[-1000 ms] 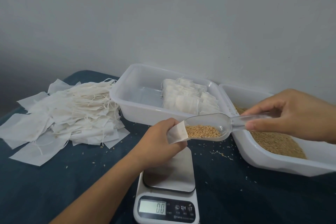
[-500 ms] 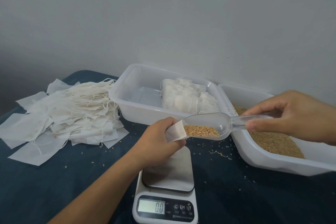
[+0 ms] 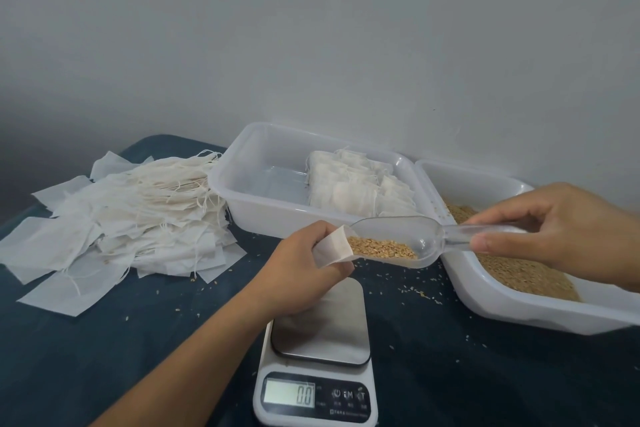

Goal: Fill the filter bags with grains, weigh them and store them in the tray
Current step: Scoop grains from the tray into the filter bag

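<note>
My left hand (image 3: 304, 263) grips a small white filter bag (image 3: 334, 246) above the scale, its mouth turned to the right. My right hand (image 3: 561, 225) pinches the handle of a clear plastic scoop (image 3: 415, 236) that holds golden grains (image 3: 381, 250). The scoop's front lip sits inside the bag's mouth. Below them a digital scale (image 3: 318, 357) reads 0.0 with a bare steel plate. A white tray (image 3: 263, 198) behind holds several filled bags (image 3: 356, 191) on its right side. Another white tray (image 3: 519, 308) on the right holds loose grain (image 3: 519, 270).
A heap of empty white filter bags (image 3: 121, 218) with strings lies on the dark blue cloth at the left. Spilled grains (image 3: 415, 291) dot the cloth between the scale and the grain tray. A grey wall stands close behind both trays.
The scoop's tip has pushed slightly further left into the bag's mouth. Both hands have barely shifted otherwise, and the scale reading is unchanged.
</note>
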Available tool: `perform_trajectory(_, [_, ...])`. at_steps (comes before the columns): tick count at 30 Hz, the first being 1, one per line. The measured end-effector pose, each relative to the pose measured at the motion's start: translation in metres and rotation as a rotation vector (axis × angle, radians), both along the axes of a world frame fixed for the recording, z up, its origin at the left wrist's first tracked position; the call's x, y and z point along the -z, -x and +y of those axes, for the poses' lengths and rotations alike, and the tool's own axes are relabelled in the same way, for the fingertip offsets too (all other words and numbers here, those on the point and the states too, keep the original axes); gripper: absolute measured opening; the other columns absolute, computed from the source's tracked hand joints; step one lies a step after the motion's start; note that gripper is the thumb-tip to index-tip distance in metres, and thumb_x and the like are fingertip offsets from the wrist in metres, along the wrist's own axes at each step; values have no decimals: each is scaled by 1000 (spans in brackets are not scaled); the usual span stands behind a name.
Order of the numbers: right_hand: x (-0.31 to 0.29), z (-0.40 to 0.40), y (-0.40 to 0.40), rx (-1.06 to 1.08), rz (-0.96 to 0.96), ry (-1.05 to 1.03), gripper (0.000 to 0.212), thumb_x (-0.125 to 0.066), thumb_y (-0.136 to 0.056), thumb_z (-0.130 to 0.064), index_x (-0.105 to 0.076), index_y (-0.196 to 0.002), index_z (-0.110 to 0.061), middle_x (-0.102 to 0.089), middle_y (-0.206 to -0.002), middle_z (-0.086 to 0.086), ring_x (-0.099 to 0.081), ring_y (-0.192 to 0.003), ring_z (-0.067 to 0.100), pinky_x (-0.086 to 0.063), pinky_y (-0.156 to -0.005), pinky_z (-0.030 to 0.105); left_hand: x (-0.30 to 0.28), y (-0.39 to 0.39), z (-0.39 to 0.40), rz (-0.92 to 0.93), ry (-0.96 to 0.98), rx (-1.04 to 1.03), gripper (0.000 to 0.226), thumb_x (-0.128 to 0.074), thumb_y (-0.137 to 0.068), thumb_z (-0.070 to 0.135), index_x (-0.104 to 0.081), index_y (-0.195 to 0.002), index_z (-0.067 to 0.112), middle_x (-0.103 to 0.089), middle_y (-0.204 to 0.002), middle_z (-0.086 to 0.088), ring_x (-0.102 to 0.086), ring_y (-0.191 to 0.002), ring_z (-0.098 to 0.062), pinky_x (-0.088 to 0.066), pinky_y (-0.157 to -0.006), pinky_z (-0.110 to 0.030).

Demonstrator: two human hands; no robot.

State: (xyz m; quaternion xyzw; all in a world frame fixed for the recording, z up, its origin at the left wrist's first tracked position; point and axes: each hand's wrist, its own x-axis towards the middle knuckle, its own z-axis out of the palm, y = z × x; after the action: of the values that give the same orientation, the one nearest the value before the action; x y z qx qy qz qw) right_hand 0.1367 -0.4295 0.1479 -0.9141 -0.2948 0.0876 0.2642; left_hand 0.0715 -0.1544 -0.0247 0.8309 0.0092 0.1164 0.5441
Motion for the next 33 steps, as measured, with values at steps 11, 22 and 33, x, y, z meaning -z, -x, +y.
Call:
perform_trajectory(11, [20,-5,1,59,69,-98,23,-81,-69,-52,-82,-92,-46,-79,-85,-12,-69,-70,-3,-47,-62,4,0,0,1,-3,98,-24,20,-78,-86,31,-65,-100,35,-70,-95,18,-64,-83,2,-43,-68,-10])
perform_trajectory(22, [13,1,0,39,-14,-18,32,-76,-62,-67,-78,-91,-56,-77,-92,-24,-72,-86,-6,-51,-80,23,2,-1,-2,12,-15,-44,21,-75,-88,38,-61,-104,38,-68,-101,20,-62,-92,2,-46,-72,-14])
perform_trajectory(33, [44,-11,-4,74,178,-229,28,-78,-72,-48,-83,-96,-35,-62,-64,-9,-39,-48,6,-32,-46,14,-4,1,-2,15,178,-47,17,-78,-87,32,-66,-99,34,-71,-92,18,-63,-78,1,-49,-70,-18])
